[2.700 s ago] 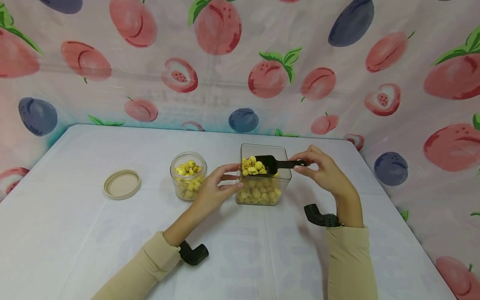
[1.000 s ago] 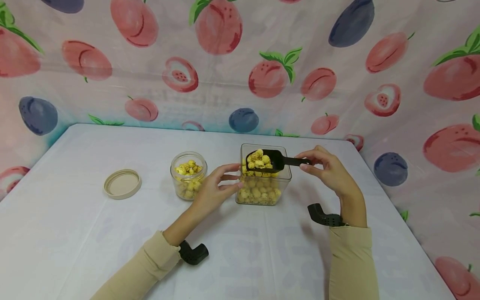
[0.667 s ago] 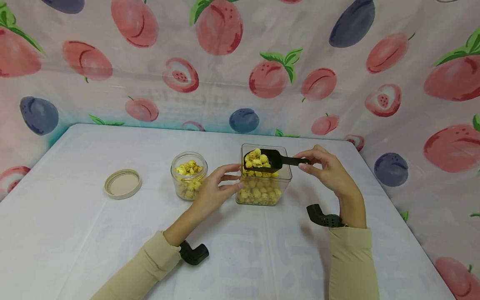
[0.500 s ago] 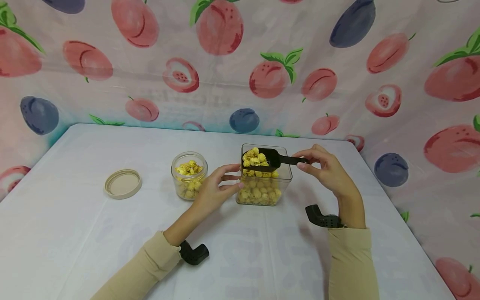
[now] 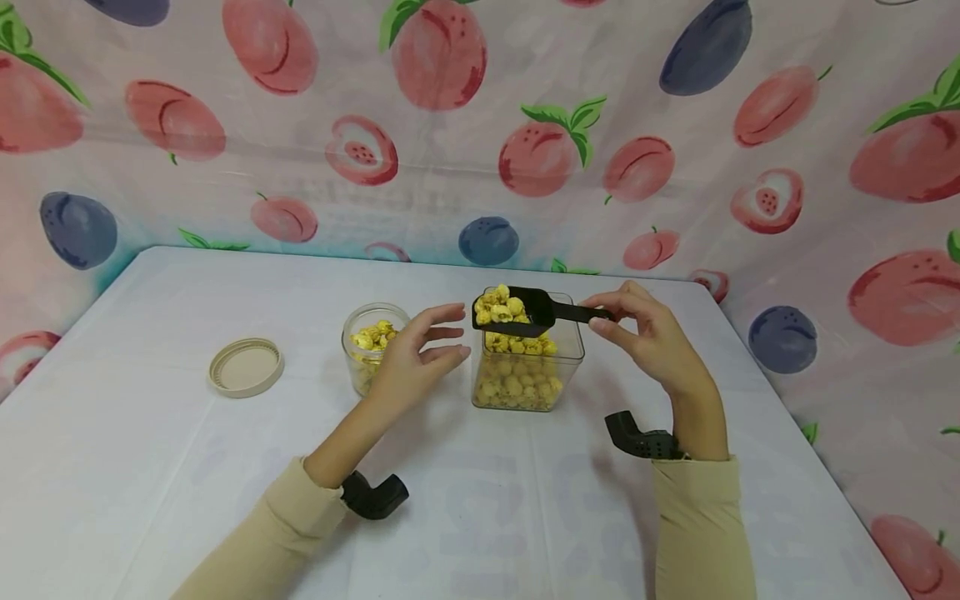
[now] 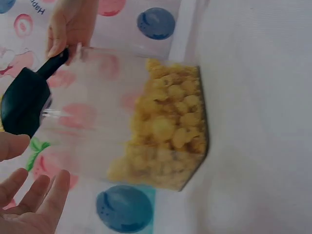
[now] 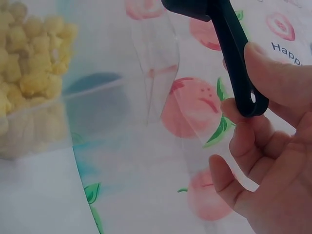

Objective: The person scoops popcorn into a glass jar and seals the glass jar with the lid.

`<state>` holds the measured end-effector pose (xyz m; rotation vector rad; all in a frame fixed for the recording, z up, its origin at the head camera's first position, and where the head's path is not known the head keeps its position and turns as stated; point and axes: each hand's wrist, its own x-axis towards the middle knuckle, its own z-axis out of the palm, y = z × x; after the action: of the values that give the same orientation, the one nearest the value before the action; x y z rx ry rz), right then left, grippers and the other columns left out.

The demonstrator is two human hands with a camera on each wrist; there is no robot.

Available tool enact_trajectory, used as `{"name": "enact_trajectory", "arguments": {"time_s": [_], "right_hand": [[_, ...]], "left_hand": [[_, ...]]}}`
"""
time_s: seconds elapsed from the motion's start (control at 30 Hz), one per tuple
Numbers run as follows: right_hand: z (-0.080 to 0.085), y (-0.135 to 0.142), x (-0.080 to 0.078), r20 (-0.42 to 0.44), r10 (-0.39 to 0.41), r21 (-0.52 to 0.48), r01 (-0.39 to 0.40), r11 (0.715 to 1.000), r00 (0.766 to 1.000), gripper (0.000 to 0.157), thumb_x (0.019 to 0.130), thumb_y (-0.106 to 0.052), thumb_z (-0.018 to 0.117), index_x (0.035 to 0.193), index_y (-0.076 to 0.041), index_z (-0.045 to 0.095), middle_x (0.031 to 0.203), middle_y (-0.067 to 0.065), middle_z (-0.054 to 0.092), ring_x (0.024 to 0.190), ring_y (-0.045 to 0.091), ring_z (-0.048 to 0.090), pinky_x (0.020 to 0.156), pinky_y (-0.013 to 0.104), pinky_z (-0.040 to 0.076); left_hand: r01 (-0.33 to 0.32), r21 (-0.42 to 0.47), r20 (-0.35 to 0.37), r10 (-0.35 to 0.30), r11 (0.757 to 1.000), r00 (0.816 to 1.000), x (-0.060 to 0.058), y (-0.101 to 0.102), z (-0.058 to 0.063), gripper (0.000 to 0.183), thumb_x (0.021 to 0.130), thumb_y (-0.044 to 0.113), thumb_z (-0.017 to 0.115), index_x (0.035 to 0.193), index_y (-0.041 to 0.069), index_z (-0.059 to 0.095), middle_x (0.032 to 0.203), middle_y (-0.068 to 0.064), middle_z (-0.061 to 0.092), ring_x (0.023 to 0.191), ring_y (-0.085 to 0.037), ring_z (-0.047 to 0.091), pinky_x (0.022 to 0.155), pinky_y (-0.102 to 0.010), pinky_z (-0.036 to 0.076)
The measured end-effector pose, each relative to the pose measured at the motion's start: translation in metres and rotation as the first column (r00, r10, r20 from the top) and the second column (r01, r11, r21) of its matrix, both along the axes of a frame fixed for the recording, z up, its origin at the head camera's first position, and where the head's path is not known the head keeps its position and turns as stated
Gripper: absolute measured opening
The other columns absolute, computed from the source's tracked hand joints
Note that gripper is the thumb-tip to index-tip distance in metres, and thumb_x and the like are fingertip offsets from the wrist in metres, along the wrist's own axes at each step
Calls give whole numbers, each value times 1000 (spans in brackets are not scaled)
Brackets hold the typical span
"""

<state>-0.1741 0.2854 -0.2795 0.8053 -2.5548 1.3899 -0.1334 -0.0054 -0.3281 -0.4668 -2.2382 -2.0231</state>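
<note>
My right hand [image 5: 648, 337] pinches the handle end of a black scoop [image 5: 536, 308] between thumb and fingers. Yellow popcorn [image 5: 501, 307] fills the scoop's front, which is above the left rim of a clear square container [image 5: 566, 354]. More popcorn lies in the container's lower part. In the left wrist view the scoop [image 6: 24, 100] stands clear of the container's open mouth. My left hand [image 5: 408, 358] is in the air between the container and a round glass jar [image 5: 356, 354], fingers spread and holding nothing. Popcorn shows inside the jar, whose right side the left hand hides.
A beige jar lid [image 5: 245, 367] lies upside down to the left of the jar. A white cloth covers the table [image 5: 480, 508]. Behind it hangs a fruit-print curtain [image 5: 450, 150]. Each wrist carries a black camera mount.
The right hand has lifted the loaded scoop up out of the container and leftward over its rim. The left hand has let go of the container's side and moved left.
</note>
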Motion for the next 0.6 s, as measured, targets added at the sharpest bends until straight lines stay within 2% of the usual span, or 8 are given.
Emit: {"name": "enact_trajectory", "arguments": {"time_s": [0.27, 0.43, 0.6], "right_hand": [[2, -6, 2, -43, 10, -45, -12, 999, 999, 22, 85, 4, 61, 107, 4, 64, 83, -2, 47, 86, 11, 45, 74, 19, 39], [2, -12, 2, -62, 23, -58, -26, 998, 998, 23, 85, 6, 61, 107, 4, 64, 83, -4, 48, 86, 10, 45, 75, 18, 39], [1, -17, 3, -63, 35, -73, -40, 997, 997, 23, 84, 6, 61, 107, 4, 64, 84, -3, 48, 85, 11, 46, 76, 18, 40]], "left_hand": [[-74, -26, -64, 72, 997, 995, 4, -24, 28, 48, 86, 3, 64, 132, 7, 49, 132, -6, 51, 116, -19, 54, 91, -21, 50], [-141, -128, -110, 127, 982, 986, 3, -47, 39, 48, 86, 9, 66, 131, 8, 50, 133, -3, 52, 117, -15, 52, 95, -23, 48], [-152, -251, -107, 128, 956, 986, 0, -70, 42, 51, 86, 16, 67, 134, 11, 48, 135, -2, 50, 121, -16, 48, 102, -31, 43]]}}
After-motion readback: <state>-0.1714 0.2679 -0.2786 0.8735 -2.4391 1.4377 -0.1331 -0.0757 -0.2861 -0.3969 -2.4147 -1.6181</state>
